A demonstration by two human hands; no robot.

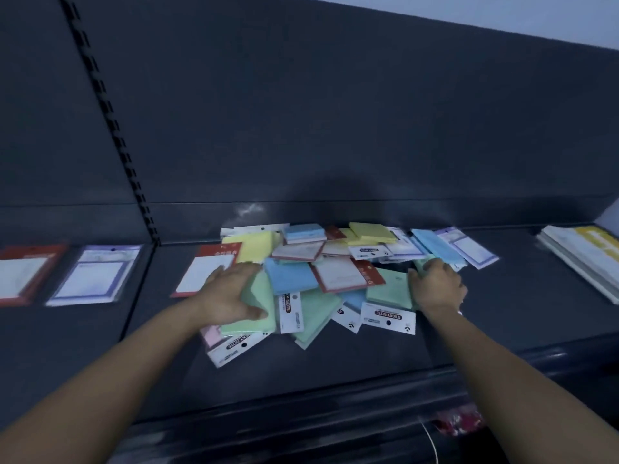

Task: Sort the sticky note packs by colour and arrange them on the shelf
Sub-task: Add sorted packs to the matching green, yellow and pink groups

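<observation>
A jumbled pile of sticky note packs lies on the dark shelf [368, 346]: green, blue [289, 274], yellow [368, 233], pink [211, 334] and red-framed packs [345, 274]. My left hand [231, 294] grips a green pack [256, 308] at the pile's left edge, thumb on top of it. My right hand [435, 286] lies on the pile's right side, fingers curled on the edge of another green pack [388, 289]. It is unclear whether this hand holds the pack or only rests on it.
A red-framed pack [204, 272] lies alone left of the pile. Farther left lie another red-framed pack [23, 274] and a purple-framed one [95, 274]. A stack of larger white and yellow pads [582, 259] sits at the far right. A slotted upright [110, 122] divides the back panel.
</observation>
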